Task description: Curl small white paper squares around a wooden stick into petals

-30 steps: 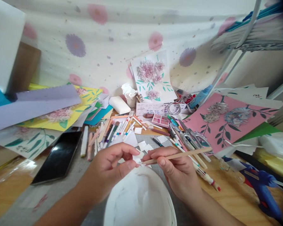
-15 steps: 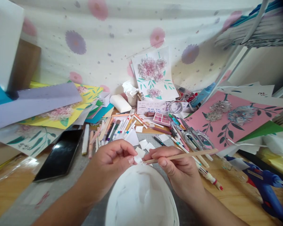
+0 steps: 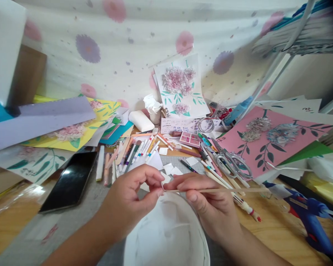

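Between thumb and forefinger, my left hand (image 3: 140, 194) pinches a small white piece of paper (image 3: 163, 183), mostly covered by the fingertips. My right hand (image 3: 204, 199) is closed around a flat wooden stick (image 3: 227, 190), held nearly level. The stick's left tip meets the paper at my left fingertips. Both hands are above the far rim of a white bowl (image 3: 166, 236), whose inside looks pale and holds nothing I can make out clearly. Several white paper squares (image 3: 175, 171) lie just behind my fingers.
Scissors (image 3: 230, 164) and many markers (image 3: 140, 149) crowd the table beyond my hands. A black phone (image 3: 70, 183) lies left; a blue glue gun (image 3: 308, 212) rests right. Flower pictures stand around, one on pink paper (image 3: 272, 136), with a tissue roll (image 3: 141, 121) at the back.
The wooden stick has swung from slanting up to the right to almost level. My left fingers have closed further over the paper, which now shows less.
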Action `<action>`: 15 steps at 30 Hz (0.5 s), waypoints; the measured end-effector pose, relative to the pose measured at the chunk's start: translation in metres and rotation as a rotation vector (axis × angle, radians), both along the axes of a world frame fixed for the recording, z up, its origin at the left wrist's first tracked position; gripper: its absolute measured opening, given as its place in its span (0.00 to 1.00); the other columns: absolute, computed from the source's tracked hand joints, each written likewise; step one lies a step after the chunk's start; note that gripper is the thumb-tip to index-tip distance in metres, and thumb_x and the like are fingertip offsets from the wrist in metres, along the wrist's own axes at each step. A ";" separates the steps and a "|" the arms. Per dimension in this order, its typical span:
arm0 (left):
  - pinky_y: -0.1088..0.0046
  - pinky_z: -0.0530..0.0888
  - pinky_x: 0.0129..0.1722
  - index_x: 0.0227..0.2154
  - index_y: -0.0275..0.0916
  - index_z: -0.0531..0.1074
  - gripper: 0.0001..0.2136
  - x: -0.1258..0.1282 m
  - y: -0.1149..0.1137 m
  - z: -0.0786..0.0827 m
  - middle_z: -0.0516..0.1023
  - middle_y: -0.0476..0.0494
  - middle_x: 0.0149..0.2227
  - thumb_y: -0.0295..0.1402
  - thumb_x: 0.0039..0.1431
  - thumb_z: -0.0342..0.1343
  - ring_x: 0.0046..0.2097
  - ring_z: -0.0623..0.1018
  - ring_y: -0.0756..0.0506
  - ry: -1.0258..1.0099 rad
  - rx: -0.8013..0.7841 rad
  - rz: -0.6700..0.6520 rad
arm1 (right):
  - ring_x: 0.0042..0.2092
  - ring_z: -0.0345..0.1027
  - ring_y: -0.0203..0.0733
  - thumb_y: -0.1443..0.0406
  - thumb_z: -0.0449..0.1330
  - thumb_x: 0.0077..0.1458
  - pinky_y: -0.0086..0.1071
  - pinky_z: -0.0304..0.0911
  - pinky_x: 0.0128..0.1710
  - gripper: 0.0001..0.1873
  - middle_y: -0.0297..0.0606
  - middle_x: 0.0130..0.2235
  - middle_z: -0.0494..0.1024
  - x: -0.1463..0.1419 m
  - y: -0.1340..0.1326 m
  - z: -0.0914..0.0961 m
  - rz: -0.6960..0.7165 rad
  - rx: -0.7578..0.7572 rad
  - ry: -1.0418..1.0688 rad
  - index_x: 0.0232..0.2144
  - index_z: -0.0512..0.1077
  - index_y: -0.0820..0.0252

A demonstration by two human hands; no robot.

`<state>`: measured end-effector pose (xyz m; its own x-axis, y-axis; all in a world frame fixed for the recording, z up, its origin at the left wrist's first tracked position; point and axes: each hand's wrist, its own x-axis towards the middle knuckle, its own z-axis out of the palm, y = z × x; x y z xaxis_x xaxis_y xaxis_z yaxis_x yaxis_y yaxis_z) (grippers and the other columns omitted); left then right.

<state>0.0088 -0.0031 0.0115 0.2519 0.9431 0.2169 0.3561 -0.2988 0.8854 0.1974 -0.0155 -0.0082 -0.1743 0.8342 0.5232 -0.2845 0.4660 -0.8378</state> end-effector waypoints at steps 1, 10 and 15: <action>0.71 0.72 0.36 0.34 0.42 0.71 0.05 -0.001 0.000 -0.002 0.76 0.51 0.29 0.27 0.54 0.55 0.34 0.77 0.46 -0.014 -0.002 -0.011 | 0.43 0.78 0.43 0.64 0.61 0.61 0.37 0.74 0.44 0.08 0.35 0.40 0.84 0.000 0.001 -0.002 0.007 -0.030 0.025 0.41 0.80 0.47; 0.74 0.70 0.32 0.32 0.43 0.68 0.09 -0.006 0.000 -0.005 0.71 0.53 0.27 0.21 0.52 0.53 0.31 0.74 0.49 0.003 0.087 -0.057 | 0.34 0.81 0.42 0.63 0.65 0.58 0.35 0.77 0.37 0.04 0.36 0.34 0.85 0.007 0.018 -0.005 -0.109 -0.192 0.243 0.33 0.81 0.54; 0.74 0.69 0.32 0.31 0.43 0.71 0.09 -0.007 -0.001 0.000 0.72 0.52 0.27 0.21 0.51 0.53 0.30 0.73 0.49 0.009 0.122 -0.119 | 0.30 0.80 0.39 0.62 0.70 0.51 0.30 0.78 0.33 0.05 0.36 0.31 0.84 0.009 0.025 0.003 -0.159 -0.270 0.328 0.28 0.81 0.57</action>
<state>0.0017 -0.0044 0.0113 0.3629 0.8731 0.3256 0.3191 -0.4447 0.8369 0.2068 0.0099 -0.0055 0.1056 0.9514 0.2893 -0.4974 0.3025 -0.8131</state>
